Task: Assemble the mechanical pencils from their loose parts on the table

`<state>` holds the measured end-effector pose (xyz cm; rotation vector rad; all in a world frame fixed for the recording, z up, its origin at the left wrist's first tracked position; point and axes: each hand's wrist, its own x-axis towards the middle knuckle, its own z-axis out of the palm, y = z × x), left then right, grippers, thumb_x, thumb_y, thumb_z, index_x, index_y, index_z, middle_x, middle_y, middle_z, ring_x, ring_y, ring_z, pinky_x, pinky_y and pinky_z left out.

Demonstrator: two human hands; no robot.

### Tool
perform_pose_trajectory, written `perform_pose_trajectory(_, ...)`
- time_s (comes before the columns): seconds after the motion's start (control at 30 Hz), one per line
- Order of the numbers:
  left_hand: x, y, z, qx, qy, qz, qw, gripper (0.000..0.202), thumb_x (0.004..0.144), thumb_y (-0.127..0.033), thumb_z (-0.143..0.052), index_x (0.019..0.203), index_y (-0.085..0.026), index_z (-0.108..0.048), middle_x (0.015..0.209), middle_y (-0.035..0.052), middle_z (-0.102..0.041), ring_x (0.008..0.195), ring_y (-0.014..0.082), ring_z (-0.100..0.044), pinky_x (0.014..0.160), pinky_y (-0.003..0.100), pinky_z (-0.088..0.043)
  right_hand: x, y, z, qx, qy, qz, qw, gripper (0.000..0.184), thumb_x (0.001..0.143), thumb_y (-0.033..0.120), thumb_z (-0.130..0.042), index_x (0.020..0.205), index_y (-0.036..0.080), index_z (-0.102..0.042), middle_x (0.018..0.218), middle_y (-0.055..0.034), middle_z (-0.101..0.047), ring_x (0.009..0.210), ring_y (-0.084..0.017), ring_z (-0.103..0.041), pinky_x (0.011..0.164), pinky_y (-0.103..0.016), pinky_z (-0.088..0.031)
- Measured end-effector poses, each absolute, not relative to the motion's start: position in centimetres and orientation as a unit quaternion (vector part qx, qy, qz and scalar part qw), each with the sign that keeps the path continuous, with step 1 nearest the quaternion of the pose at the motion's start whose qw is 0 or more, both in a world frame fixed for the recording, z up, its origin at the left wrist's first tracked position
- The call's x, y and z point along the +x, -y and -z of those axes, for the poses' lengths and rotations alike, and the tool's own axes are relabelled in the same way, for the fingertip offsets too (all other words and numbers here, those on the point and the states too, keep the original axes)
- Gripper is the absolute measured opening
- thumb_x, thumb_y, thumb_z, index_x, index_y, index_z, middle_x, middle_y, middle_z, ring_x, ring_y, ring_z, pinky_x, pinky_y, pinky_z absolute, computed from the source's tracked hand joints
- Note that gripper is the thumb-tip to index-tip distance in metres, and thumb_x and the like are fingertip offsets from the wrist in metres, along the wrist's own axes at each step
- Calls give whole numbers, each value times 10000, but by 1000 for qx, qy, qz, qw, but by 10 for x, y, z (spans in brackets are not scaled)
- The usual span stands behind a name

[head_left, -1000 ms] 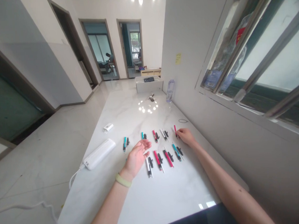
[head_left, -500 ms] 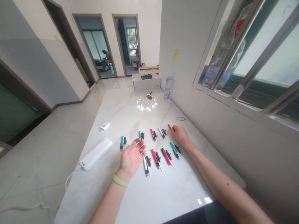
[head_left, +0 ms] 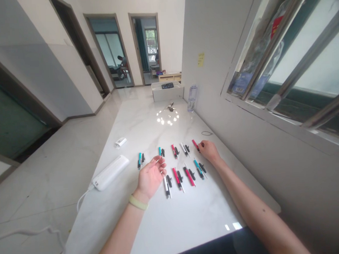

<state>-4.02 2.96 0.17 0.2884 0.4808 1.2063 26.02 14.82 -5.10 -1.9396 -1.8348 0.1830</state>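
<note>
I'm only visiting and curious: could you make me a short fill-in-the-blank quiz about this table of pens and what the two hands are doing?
1. The left hand is open, with its palm turned ___.
2. A green band sits on the ___ wrist.
3. The right hand pinches the end of the red pen, the one in the far row nearest the ___.
4. The pens on the table lie in ___ rows.

Missing words: up; left; wall; two.
</note>
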Motion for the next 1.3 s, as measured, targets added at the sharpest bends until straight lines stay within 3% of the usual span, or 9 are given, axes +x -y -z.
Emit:
perform_pose_trajectory(0.37, -40, -29, -7, 138, -228, -561, 784, 176, 790, -194, -631, 957, -144, -652, 908, 80, -617, 794, 162, -583, 660, 261, -459, 263, -145, 43, -702, 656, -122, 251, 298, 804, 248, -462, 667, 143, -706, 658, -70, -687, 644, -174, -581, 564, -243, -325)
perform_pose_trajectory(0.63, -40, -28, -7, 156, -228, -561, 780, 170, 799, -199, -622, 959, -147, -646, 917, 75, -614, 797, 159, -582, 667, 261, -453, 269, -144, 37, -702, 627, -170, 293, 372, 779, 209, -387, 843, 142, -747, 740, -64, -722, 716, -192, -643, 603, -233, -406)
perform_pose_trajectory(0.87, -39, -28, -8, 164, -231, -561, 778, 175, 794, -197, -623, 960, -147, -645, 910, 75, -612, 796, 163, -580, 666, 267, -453, 274, -144, 38, -688, 639, -180, 293, 334, 735, 188, -471, 954, 156, -720, 842, -56, -736, 783, -193, -654, 685, -235, -447)
perform_pose_trajectory(1.3, -38, -27, -10, 167, -241, -565, 771, 183, 770, -201, -641, 945, -149, -653, 887, 78, -622, 785, 167, -586, 656, 273, -448, 284, -144, 31, -671, 683, -141, 251, 283, 721, 121, -519, 874, 167, -753, 949, -68, -737, 912, -213, -651, 818, -263, -444)
